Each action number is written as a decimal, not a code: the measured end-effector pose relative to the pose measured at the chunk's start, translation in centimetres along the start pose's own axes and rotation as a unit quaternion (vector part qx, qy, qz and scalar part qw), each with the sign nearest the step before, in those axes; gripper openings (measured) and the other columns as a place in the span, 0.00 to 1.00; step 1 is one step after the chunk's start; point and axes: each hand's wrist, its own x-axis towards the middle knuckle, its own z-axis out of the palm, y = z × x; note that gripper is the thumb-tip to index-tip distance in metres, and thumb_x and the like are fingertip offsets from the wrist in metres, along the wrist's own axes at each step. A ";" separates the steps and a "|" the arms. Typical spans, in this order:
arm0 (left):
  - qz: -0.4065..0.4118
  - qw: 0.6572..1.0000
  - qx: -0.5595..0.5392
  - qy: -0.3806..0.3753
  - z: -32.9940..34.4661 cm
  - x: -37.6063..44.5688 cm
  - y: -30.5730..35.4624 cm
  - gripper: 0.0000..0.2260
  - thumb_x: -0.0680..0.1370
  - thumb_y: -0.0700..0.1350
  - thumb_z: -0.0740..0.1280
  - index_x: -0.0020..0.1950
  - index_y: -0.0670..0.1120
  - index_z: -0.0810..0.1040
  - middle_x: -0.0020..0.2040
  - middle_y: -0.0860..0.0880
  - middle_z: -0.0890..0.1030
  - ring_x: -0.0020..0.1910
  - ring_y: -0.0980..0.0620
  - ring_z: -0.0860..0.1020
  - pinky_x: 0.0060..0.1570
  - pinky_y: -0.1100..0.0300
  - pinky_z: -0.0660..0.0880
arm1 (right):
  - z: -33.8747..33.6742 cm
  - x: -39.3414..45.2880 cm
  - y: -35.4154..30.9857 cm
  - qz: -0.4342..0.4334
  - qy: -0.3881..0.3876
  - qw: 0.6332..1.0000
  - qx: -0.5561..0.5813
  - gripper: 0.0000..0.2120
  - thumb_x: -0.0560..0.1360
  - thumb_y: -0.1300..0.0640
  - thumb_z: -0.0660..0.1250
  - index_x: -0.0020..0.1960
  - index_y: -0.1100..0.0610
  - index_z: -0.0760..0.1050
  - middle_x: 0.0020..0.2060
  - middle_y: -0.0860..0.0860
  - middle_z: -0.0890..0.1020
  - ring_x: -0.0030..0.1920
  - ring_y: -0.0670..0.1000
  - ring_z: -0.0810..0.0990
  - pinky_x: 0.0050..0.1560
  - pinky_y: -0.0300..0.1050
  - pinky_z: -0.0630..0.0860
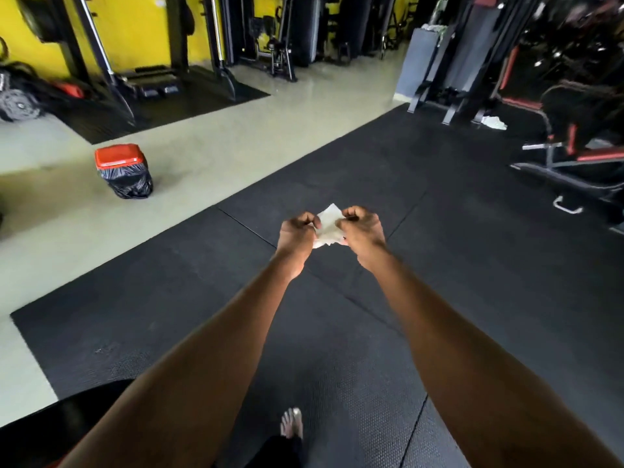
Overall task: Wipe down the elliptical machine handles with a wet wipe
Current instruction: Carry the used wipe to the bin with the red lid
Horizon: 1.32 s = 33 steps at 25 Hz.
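Note:
Both arms are stretched out in front of me over the black floor mat. A small white wet wipe [327,224] is pinched between my two hands, crumpled, with one corner sticking up. My left hand [297,235] grips its left edge and my right hand [363,231] grips its right edge, fingers curled. No elliptical machine or handle can be made out in the head view.
A red-lidded bin lined with a black bag [123,170] stands on the pale floor at left. A weight rack [189,65] lines the yellow wall at the back. A red-and-black bench machine [574,140] stands at right. My bare foot [292,423] rests on the mat [439,282].

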 end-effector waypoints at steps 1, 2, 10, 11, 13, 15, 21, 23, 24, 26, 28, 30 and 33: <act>0.005 1.000 0.004 -0.014 -0.1 2.4 0.2 0.17 0.72 0.28 0.57 0.35 0.47 0.75 0.36 0.49 0.77 0.34 0.53 0.74 0.31 0.66 0.71 | 1.0 2.4 -0.5 -0.010 -0.005 1.000 -0.005 0.08 0.70 0.61 0.68 0.43 0.48 0.78 0.42 0.49 0.83 0.46 0.52 0.83 0.48 0.48 0.82; 0.009 1.000 -0.001 -0.021 -0.3 5.7 0.3 0.16 0.75 0.29 0.58 0.36 0.47 0.76 0.36 0.50 0.78 0.34 0.54 0.74 0.31 0.68 0.72 | 2.3 5.5 -1.1 -0.028 -0.010 1.000 -0.010 0.08 0.70 0.61 0.68 0.46 0.51 0.79 0.43 0.49 0.83 0.45 0.50 0.82 0.45 0.40 0.81; -0.082 0.983 -0.130 0.104 -9.0 30.6 4.6 0.10 0.75 0.51 0.71 0.43 0.45 0.82 0.41 0.45 0.84 0.42 0.47 0.82 0.45 0.57 0.78 | 18.5 25.4 -10.1 -0.106 -0.163 0.981 -0.018 0.05 0.70 0.65 0.69 0.41 0.56 0.79 0.33 0.46 0.80 0.33 0.42 0.77 0.34 0.34 0.71; -0.071 0.981 -0.138 0.113 -10.8 33.0 5.3 0.07 0.75 0.48 0.72 0.44 0.44 0.82 0.41 0.45 0.83 0.42 0.47 0.82 0.46 0.58 0.78 | 21.1 27.3 -11.1 -0.116 -0.194 0.974 -0.011 0.03 0.70 0.62 0.71 0.40 0.55 0.80 0.32 0.46 0.80 0.32 0.40 0.77 0.34 0.34 0.71; -0.050 0.977 -0.153 0.144 -15.1 38.3 5.7 0.01 0.76 0.40 0.70 0.45 0.43 0.81 0.40 0.44 0.82 0.39 0.48 0.80 0.41 0.62 0.77 | 27.0 31.3 -13.2 -0.125 -0.230 0.965 0.021 0.04 0.71 0.56 0.73 0.41 0.56 0.80 0.34 0.48 0.82 0.34 0.43 0.79 0.35 0.38 0.75; -0.028 0.971 -0.154 0.183 -19.5 43.8 5.1 0.03 0.77 0.37 0.68 0.43 0.42 0.80 0.38 0.44 0.81 0.35 0.49 0.78 0.32 0.66 0.74 | 33.1 35.7 -14.8 -0.101 -0.241 0.963 0.065 0.07 0.73 0.53 0.72 0.44 0.57 0.79 0.37 0.49 0.82 0.37 0.47 0.81 0.36 0.41 0.79; -0.033 0.952 -0.146 0.265 -30.1 59.7 5.5 0.08 0.73 0.37 0.70 0.45 0.46 0.72 0.36 0.45 0.77 0.35 0.48 0.75 0.43 0.55 0.74 | 49.7 48.9 -19.3 -0.014 -0.413 0.906 0.090 0.05 0.74 0.59 0.71 0.47 0.60 0.78 0.35 0.52 0.81 0.32 0.49 0.80 0.35 0.40 0.76; -0.048 0.948 -0.158 0.270 -34.5 64.8 5.9 0.11 0.76 0.35 0.67 0.52 0.46 0.69 0.40 0.45 0.77 0.34 0.51 0.75 0.36 0.59 0.74 | 55.7 53.0 -22.0 -0.003 -0.431 0.898 0.091 0.03 0.74 0.60 0.71 0.44 0.58 0.77 0.35 0.52 0.81 0.33 0.49 0.80 0.39 0.44 0.77; -0.053 0.946 -0.158 0.276 -36.8 67.0 5.7 0.10 0.77 0.34 0.66 0.54 0.46 0.70 0.42 0.44 0.78 0.35 0.51 0.76 0.34 0.61 0.75 | 58.8 54.6 -23.1 0.001 -0.437 0.895 0.087 0.04 0.74 0.60 0.71 0.43 0.57 0.76 0.35 0.52 0.81 0.33 0.49 0.80 0.39 0.44 0.76; -0.059 0.941 -0.149 0.299 -41.4 71.1 5.1 0.08 0.78 0.34 0.64 0.50 0.46 0.73 0.41 0.45 0.78 0.36 0.51 0.77 0.33 0.63 0.75 | 64.7 56.9 -25.2 0.004 -0.461 0.884 0.080 0.05 0.74 0.61 0.70 0.41 0.56 0.75 0.35 0.51 0.80 0.35 0.48 0.79 0.39 0.43 0.76; -0.063 0.931 -0.156 0.323 -45.9 75.5 4.4 0.08 0.78 0.33 0.63 0.47 0.46 0.74 0.39 0.45 0.78 0.35 0.51 0.77 0.32 0.64 0.75 | 70.8 59.3 -26.9 -0.003 -0.486 0.871 0.072 0.05 0.74 0.63 0.70 0.42 0.57 0.75 0.37 0.52 0.80 0.36 0.48 0.79 0.38 0.41 0.78; -0.069 0.922 -0.175 0.339 -50.9 80.4 3.5 0.06 0.78 0.36 0.64 0.51 0.46 0.74 0.40 0.46 0.79 0.36 0.51 0.78 0.32 0.64 0.75 | 77.7 61.8 -28.6 -0.018 -0.496 0.867 0.057 0.04 0.73 0.64 0.70 0.44 0.57 0.76 0.37 0.52 0.80 0.35 0.48 0.78 0.34 0.39 0.77; -0.084 0.915 -0.190 0.347 -59.5 88.1 2.5 0.04 0.79 0.37 0.65 0.51 0.45 0.75 0.39 0.46 0.78 0.35 0.50 0.77 0.27 0.66 0.75 | 88.2 65.4 -31.3 -0.011 -0.485 0.873 0.051 0.04 0.73 0.63 0.71 0.44 0.56 0.76 0.35 0.52 0.80 0.34 0.47 0.78 0.31 0.37 0.75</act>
